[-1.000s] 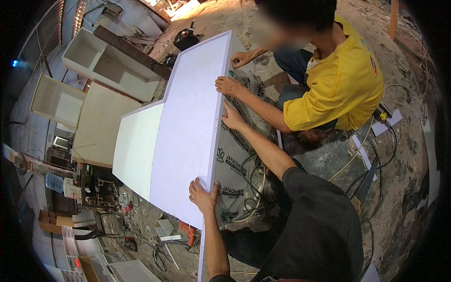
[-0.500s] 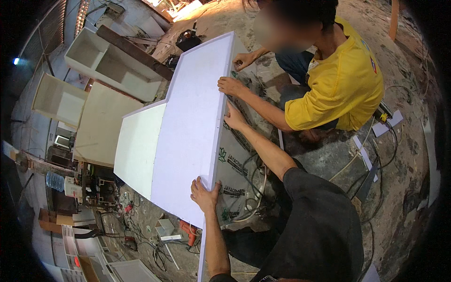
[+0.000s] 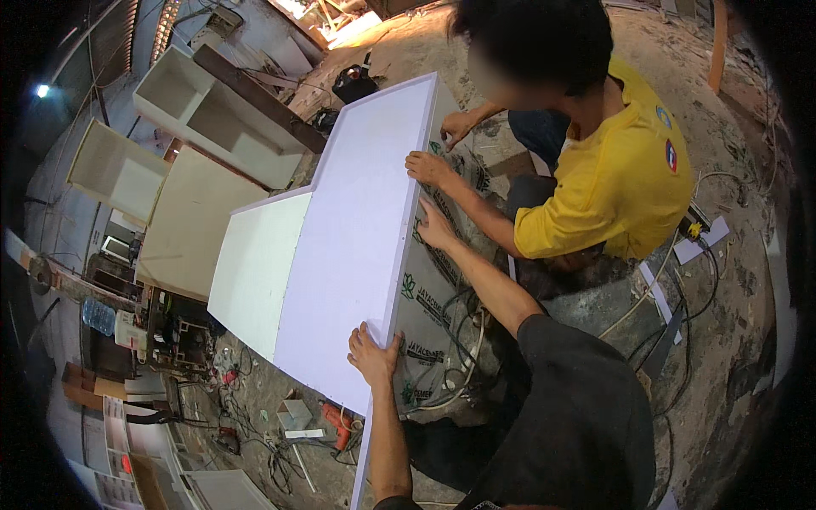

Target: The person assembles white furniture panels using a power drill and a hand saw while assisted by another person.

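Note:
A large white panel [image 3: 353, 195] with a raised rim lies before me, slanting from lower left to upper right. A pale greenish-white panel section [image 3: 257, 246] adjoins its left side. My left hand [image 3: 374, 355] grips the near right edge, fingers over the rim and thumb against the outer side. Farther along that edge is my right hand [image 3: 437, 225], fingers apart and stretched toward the outer side. Just beyond it, a co-worker's hand [image 3: 429, 168] rests on the rim; that person's other hand [image 3: 457, 127] is near the far right corner.
A co-worker in a yellow shirt [image 3: 608, 178] crouches at the right. Printed grey sheeting [image 3: 425, 314] and cables lie beside the panel. An orange power tool [image 3: 337, 425] is on the floor near its lower end. Open white cabinets [image 3: 225, 123] stand at the upper left.
The view has shifted slightly, so the panel appears a little lower and farther right. My left hand keeps its hold; my right hand's fingers look more extended. The co-worker's head is bent lower.

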Tool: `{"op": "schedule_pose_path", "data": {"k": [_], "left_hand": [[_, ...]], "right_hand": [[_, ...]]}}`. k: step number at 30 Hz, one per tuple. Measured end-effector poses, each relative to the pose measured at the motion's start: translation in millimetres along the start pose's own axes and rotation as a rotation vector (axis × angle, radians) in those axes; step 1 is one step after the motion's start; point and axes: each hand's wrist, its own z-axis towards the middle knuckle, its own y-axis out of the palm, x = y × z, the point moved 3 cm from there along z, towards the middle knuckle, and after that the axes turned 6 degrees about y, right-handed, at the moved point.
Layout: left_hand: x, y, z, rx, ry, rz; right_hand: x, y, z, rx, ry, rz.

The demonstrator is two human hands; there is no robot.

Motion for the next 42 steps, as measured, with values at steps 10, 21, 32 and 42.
{"op": "schedule_pose_path", "data": {"k": [10, 21, 32, 42], "left_hand": [[-13, -7, -7, 0.029, -0.004, 0.028], [-29, -6, -13, 0.124, 0.011, -0.083], [-35, -5, -18, 0.165, 0.006, -0.143], [-42, -3, -16, 0.193, 0.015, -0.216]], "right_hand": [[15, -90, -209, -0.520, 0.117, -0.251], [-13, -196, -294, -0.617, 0.325, -0.685], [-15, -229, -375, -0.410, 0.635, -0.171], [-2, -215, -381, -0.354, 0.460, -0.214]]}}
